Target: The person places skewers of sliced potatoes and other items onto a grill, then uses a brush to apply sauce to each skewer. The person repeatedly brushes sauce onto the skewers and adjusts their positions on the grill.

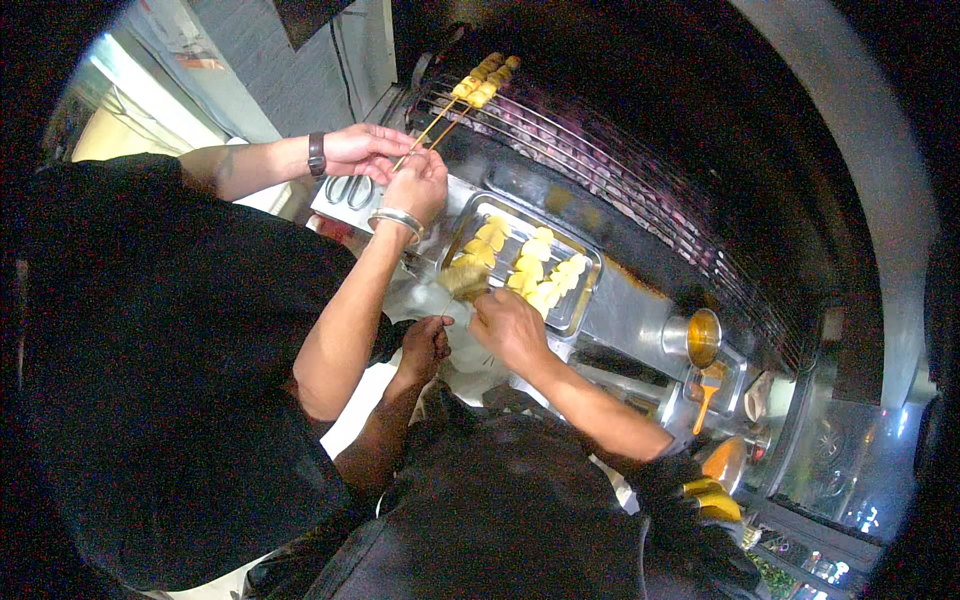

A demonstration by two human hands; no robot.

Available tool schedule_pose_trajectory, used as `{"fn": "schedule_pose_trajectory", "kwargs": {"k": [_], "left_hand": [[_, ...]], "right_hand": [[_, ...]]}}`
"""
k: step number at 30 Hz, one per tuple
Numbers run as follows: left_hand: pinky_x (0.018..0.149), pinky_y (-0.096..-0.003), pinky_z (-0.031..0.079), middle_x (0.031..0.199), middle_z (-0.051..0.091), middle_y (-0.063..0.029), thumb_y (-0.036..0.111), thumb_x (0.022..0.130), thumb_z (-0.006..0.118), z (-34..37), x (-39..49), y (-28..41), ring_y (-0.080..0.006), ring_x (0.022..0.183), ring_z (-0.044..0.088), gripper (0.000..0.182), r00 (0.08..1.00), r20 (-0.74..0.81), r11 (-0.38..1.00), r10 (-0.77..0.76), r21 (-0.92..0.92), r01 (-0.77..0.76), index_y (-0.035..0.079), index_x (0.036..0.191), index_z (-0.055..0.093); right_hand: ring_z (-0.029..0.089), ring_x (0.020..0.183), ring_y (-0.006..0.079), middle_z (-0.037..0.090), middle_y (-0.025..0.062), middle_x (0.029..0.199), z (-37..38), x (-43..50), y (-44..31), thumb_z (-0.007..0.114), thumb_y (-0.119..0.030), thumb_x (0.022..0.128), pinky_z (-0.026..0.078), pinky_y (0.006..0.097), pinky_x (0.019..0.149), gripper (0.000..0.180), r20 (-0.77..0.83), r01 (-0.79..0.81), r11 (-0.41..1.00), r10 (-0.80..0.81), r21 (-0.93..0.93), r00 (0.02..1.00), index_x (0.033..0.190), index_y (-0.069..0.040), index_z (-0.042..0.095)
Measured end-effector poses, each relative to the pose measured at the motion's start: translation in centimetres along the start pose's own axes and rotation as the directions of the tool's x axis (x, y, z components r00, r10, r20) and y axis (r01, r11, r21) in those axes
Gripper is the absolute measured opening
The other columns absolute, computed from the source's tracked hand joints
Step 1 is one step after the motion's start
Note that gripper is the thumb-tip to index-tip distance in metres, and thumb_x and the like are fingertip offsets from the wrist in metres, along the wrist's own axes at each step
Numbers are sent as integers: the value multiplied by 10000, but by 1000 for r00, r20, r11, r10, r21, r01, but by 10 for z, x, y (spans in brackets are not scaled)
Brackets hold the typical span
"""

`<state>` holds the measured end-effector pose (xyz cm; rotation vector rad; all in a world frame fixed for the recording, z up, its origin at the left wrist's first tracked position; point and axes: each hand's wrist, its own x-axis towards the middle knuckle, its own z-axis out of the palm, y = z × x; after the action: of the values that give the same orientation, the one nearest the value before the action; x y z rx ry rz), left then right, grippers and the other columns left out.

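My left hand (426,349) grips a thin skewer whose upper end carries blurred, yellowish-brown food (463,279). Close against that food is my right hand (511,324), fingers curled; whether it holds the food or only touches it is hidden. Just beyond lies a rectangular metal tray (590,296) with several skewers of thin yellow slices (529,268), perhaps potato. At the left, a co-worker's two hands (409,172), one arm with a watch and the other with a bangle, hold two skewers of browned, chunky food (480,84) over the grill's end.
A long charcoal grill (585,150) with metal bars runs behind the tray. To the right stand a metal pot of orange sauce (703,337), an orange-handled brush (707,394) on a small tray, and a bowl of orange contents (724,461). Metal loop handles (349,192) lie by the co-worker.
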<state>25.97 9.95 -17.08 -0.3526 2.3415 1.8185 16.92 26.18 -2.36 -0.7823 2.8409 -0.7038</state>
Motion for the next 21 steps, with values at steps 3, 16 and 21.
{"fn": "schedule_pose_trajectory", "kwargs": {"k": [3, 16, 21], "left_hand": [[557, -307, 454, 715, 542, -69, -3, 783, 563, -2, 2, 0, -193, 638, 538, 236, 1000, -17, 991, -26, -134, 24, 41, 1010, 609], [589, -362, 473, 716, 532, -103, -20, 750, 588, -5, 5, 6, -241, 641, 546, 263, 999, -23, 999, 41, 25, -41, 40, 1007, 590], [557, -317, 466, 743, 577, -85, 189, 892, 508, -11, 10, 13, -171, 627, 560, 221, 916, 200, 640, -348, -663, 388, 14, 989, 601]], "right_hand": [[601, 794, 325, 586, 126, 813, -1, -16, 5, 612, -175, 760, 491, 435, 692, 169, 51, -48, 997, 45, 64, 998, 881, -63, 649], [608, 744, 372, 611, 200, 786, 4, 38, 23, 579, -182, 797, 488, 467, 651, 152, -9, -171, 983, 172, 61, 985, 847, -41, 605], [615, 769, 341, 628, 147, 871, -7, -16, 1, 603, -189, 797, 509, 417, 675, 178, 37, -71, 989, 67, 128, 997, 901, -47, 631]]}}
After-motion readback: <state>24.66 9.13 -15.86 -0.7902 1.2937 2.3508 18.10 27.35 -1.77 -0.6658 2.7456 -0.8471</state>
